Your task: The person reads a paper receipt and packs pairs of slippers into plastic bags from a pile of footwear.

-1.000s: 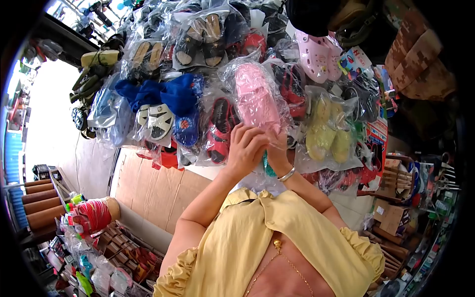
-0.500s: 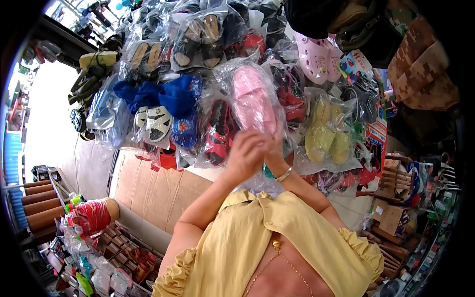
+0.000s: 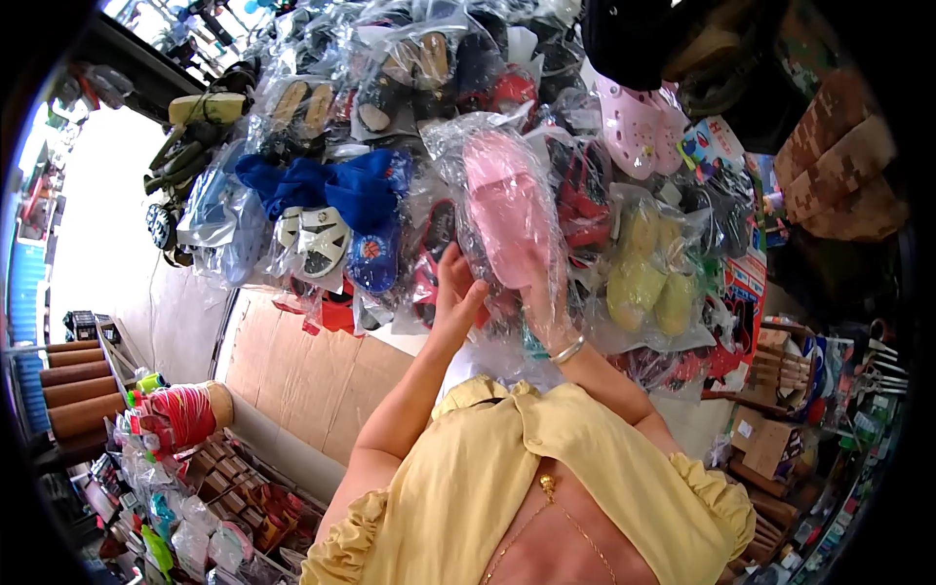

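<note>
Left hand (image 3: 456, 300): grip spread, thumb apart from the fingers, near the red-and-black sandal (image 3: 426, 281).
Right hand (image 3: 543, 302): under clear plastic, touching the pink slipper's near end; whether it pinches, cannot tell.
Pink slipper (image 3: 502, 205): in a clear bag (image 3: 450, 146), between bagged footwear.

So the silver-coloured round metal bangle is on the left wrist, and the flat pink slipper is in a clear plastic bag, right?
Not quite: the silver-coloured round metal bangle is on the right hand's wrist; the head view shows this. The flat pink slipper is indeed in a clear plastic bag.
</note>
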`<state>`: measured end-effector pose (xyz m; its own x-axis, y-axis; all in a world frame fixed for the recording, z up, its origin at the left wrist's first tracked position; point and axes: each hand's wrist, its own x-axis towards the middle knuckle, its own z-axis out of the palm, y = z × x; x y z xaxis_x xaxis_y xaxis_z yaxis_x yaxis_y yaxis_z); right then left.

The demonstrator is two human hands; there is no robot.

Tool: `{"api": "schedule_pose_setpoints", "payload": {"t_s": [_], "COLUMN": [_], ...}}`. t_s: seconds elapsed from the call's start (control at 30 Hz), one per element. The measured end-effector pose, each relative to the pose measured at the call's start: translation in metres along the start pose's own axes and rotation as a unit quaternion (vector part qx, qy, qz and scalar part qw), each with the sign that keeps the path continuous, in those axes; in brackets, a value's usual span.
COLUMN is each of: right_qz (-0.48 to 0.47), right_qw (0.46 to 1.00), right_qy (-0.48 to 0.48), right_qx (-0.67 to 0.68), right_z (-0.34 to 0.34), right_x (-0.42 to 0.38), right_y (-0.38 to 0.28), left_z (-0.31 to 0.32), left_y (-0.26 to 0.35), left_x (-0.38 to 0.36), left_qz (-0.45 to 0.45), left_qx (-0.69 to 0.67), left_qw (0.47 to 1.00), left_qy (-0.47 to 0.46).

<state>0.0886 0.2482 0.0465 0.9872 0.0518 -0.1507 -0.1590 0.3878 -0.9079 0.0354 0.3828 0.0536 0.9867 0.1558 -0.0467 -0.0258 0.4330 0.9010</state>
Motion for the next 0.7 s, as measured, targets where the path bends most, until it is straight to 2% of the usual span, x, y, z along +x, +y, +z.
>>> {"api": "schedule_pose_setpoints", "payload": {"t_s": [0.07, 0.13, 0.23, 0.4, 0.47, 0.5, 0.53, 0.57, 0.6, 0.63, 0.67, 0.7], "right_qz": [0.048, 0.041, 0.105, 0.09, 0.072, 0.095, 0.118, 0.079, 0.082, -0.147, -0.343, -0.278], "right_qw": [0.992, 0.991, 0.99, 0.991, 0.991, 0.991, 0.989, 0.99, 0.989, 0.943, 0.689, 0.725], "right_qy": [0.022, -0.012, -0.009, 0.015, 0.022, 0.038, 0.055, 0.054, 0.06, 0.018, -0.031, -0.07], "right_qx": [0.113, 0.123, 0.094, 0.101, 0.11, 0.088, 0.068, 0.106, 0.105, -0.299, -0.638, -0.627], "right_z": [0.016, 0.005, 0.0, 0.009, 0.015, 0.015, 0.014, 0.016, 0.005, -0.008, -0.019, -0.018], "right_x": [-0.01, -0.003, -0.001, -0.002, -0.002, -0.002, -0.002, -0.001, -0.002, -0.001, 0.001, -0.002], "right_y": [-0.02, -0.005, 0.001, -0.023, -0.037, -0.043, -0.044, -0.042, -0.037, -0.031, -0.024, -0.029], "left_z": [-0.009, 0.004, 0.002, 0.011, 0.02, 0.019, 0.024, 0.017, 0.005, -0.005, -0.007, -0.003], "left_y": [-0.008, 0.002, -0.014, 0.0, 0.002, 0.008, 0.016, 0.011, 0.004, 0.001, -0.005, -0.001], "left_x": [0.009, 0.012, 0.017, 0.013, 0.007, 0.002, -0.002, -0.003, -0.003, 0.0, -0.001, -0.003], "left_qz": [-0.044, -0.132, -0.132, -0.157, -0.226, -0.224, -0.236, -0.232, -0.228, -0.215, -0.218, -0.219], "left_qx": [0.023, -0.008, -0.057, -0.038, -0.072, -0.055, -0.067, -0.039, -0.011, -0.015, -0.015, -0.009], "left_qw": [0.999, 0.99, 0.989, 0.987, 0.971, 0.973, 0.969, 0.972, 0.973, 0.976, 0.975, 0.975], "left_qy": [0.0, 0.043, 0.015, -0.002, 0.018, -0.019, -0.014, -0.02, -0.026, -0.04, -0.042, -0.046]}}
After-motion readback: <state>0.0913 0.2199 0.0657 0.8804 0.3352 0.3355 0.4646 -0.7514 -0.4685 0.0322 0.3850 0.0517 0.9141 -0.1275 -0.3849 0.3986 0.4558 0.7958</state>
